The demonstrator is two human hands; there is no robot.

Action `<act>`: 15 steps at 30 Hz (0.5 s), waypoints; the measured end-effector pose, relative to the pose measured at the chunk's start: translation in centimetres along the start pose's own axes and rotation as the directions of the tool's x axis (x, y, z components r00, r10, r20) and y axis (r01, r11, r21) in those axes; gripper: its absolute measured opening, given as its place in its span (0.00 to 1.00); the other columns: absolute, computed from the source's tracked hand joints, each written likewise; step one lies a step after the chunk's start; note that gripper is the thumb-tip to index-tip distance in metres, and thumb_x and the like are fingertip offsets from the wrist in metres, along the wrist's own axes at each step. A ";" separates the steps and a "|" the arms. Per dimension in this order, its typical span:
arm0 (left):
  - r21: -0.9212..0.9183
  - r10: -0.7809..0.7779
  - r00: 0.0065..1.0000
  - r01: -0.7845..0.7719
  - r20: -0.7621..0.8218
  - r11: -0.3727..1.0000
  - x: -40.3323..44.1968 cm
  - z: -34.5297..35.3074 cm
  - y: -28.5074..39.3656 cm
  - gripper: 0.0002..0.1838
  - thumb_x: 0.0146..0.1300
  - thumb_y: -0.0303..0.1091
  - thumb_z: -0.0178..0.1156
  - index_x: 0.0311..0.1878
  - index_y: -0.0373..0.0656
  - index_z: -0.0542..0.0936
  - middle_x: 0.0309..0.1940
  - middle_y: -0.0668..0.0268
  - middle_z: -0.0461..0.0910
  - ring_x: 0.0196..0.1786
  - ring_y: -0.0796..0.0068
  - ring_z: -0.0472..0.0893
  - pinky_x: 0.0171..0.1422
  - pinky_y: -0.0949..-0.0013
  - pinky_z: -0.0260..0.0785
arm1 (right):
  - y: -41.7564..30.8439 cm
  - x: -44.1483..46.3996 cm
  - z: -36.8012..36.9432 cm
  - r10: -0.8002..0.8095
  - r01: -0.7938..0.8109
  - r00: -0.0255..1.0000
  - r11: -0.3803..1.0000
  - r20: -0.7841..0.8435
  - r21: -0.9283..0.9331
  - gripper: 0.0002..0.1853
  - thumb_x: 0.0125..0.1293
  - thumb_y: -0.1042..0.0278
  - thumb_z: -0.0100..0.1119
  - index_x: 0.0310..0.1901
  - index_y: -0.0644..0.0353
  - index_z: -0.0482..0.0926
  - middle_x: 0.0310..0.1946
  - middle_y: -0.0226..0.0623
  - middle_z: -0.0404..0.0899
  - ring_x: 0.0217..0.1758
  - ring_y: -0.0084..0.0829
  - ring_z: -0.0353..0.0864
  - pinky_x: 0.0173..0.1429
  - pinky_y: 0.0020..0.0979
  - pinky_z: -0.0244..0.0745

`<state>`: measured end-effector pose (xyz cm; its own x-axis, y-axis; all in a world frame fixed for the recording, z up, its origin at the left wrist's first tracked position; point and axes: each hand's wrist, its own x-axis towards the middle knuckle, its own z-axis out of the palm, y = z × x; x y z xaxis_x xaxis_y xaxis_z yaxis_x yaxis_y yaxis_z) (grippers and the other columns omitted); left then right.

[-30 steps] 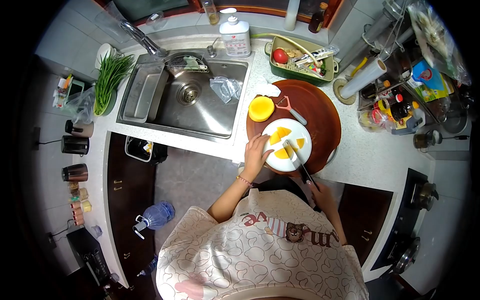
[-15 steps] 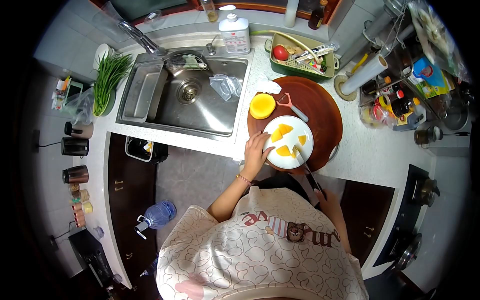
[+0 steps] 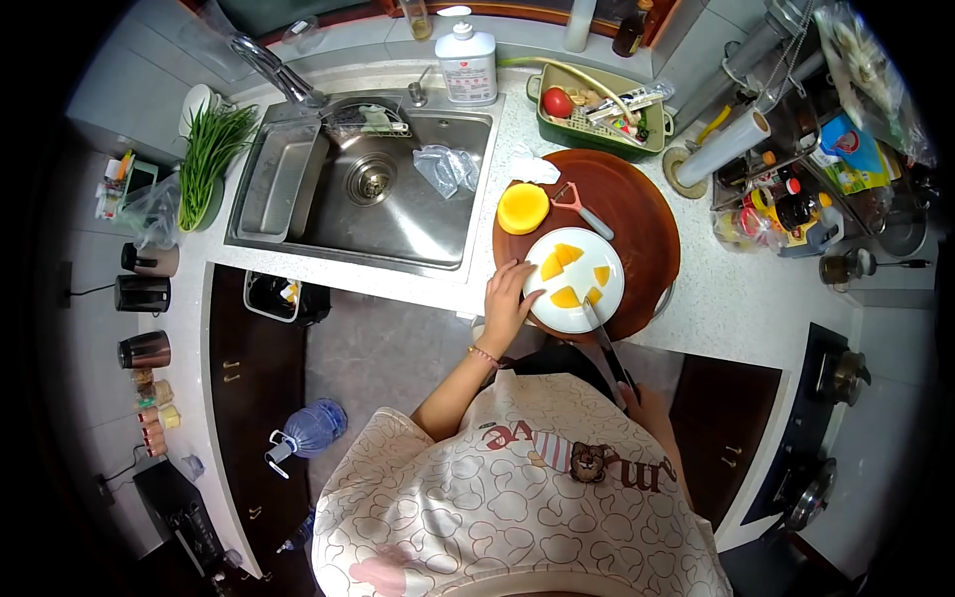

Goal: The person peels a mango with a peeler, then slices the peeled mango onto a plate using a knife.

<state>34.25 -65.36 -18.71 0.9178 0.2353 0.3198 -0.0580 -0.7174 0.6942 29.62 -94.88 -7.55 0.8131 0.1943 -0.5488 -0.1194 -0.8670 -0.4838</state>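
Note:
A white plate (image 3: 607,251) with several yellow fruit pieces (image 3: 565,298) rests on the round brown board (image 3: 652,219). At the plate's left rim lies my left hand (image 3: 507,291), its fingers spread against the edge. My right hand (image 3: 647,406) grips the handle of a knife (image 3: 609,350) below the plate. The blade tip is over the plate's lower edge, near a small yellow piece. Behind the plate, on the board, are a large yellow fruit piece (image 3: 522,209) and a peeler (image 3: 583,211).
A sink (image 3: 398,229) holding a clear bag is at the left, with green stalks (image 3: 209,149) beyond it. Behind the board stand a green basket (image 3: 597,139) and a soap bottle (image 3: 468,70). Bottles (image 3: 796,211) stand at the right.
The knife has drawn back from the middle of the plate toward its lower edge, and my right hand has moved down toward my body. My left hand stays at the rim.

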 end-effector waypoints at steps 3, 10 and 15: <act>-0.003 0.003 1.000 -0.003 0.002 1.000 -0.1 -0.1 -0.2 0.23 0.53 0.36 0.68 0.53 0.42 0.77 0.53 0.63 0.77 0.62 0.58 0.71 0.63 0.59 0.62 | -1.0 -0.4 -0.3 0.058 -0.058 0.998 0.998 0.005 -0.014 0.33 0.68 0.39 0.46 0.30 0.71 0.74 0.24 0.60 0.76 0.32 0.59 0.77 0.34 0.47 0.68; -0.012 0.001 1.000 0.000 0.011 1.000 0.0 -0.7 -0.5 0.23 0.53 0.37 0.68 0.53 0.42 0.77 0.53 0.63 0.77 0.61 0.58 0.71 0.63 0.59 0.62 | -1.8 0.1 0.5 0.048 -0.049 0.996 0.999 -0.076 -0.014 0.27 0.69 0.46 0.50 0.30 0.70 0.76 0.24 0.60 0.77 0.32 0.62 0.77 0.36 0.51 0.69; -0.012 0.004 1.000 -0.004 0.015 1.000 0.1 -1.0 -1.2 0.24 0.53 0.37 0.68 0.53 0.42 0.77 0.53 0.63 0.77 0.61 0.58 0.71 0.63 0.59 0.62 | -3.4 0.5 0.4 0.062 -0.063 0.994 0.998 -0.094 -0.002 0.26 0.68 0.47 0.51 0.30 0.69 0.76 0.24 0.60 0.77 0.32 0.62 0.77 0.36 0.52 0.68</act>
<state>34.06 -63.83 -18.87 0.9233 0.2228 0.3127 -0.0661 -0.7100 0.7011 30.22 -91.60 -6.49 0.8539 0.0958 -0.5115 -0.1693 -0.8783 -0.4471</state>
